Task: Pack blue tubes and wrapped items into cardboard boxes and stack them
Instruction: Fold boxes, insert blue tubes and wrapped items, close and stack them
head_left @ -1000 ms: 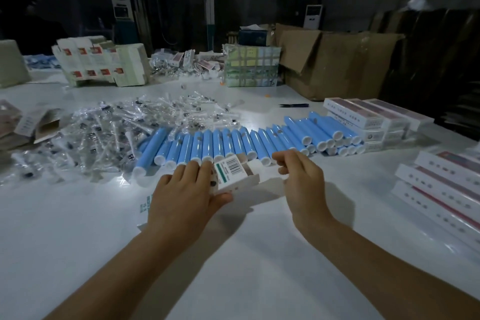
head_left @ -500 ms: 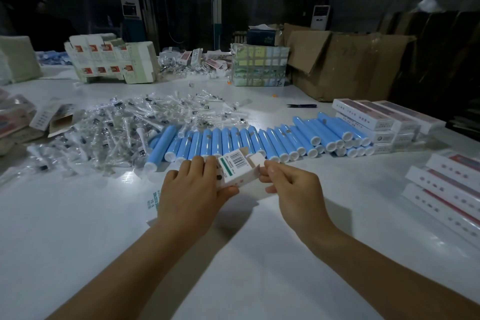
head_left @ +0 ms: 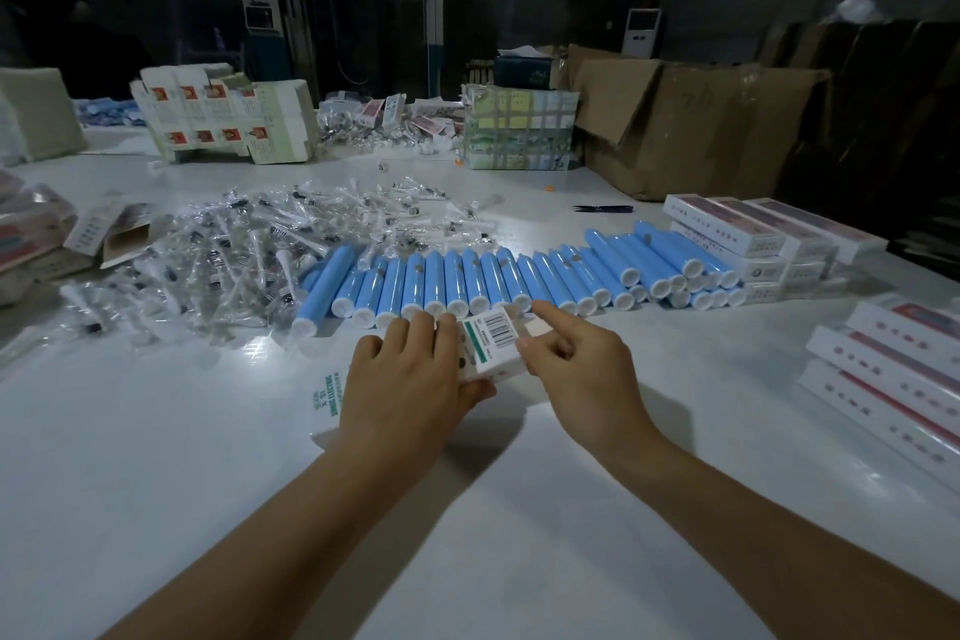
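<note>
My left hand grips a small white carton with a barcode and a green stripe, just above the white table. My right hand touches the carton's right end with its thumb, the forefinger reaching over the open end flap. Behind the hands lies a long row of blue tubes with white caps. A heap of clear-wrapped items spreads to the left of the tubes. Under my left wrist lies a flat white carton with green print.
Stacks of closed white and red boxes stand at the right and behind the tubes. A big brown cardboard box sits at the back right. Folded carton blanks stand at the back left. A dark pen-like object lies further back.
My right hand has moved left from beside the tubes onto the carton's right end. My left hand has kept its grip and tilted the carton a little.
</note>
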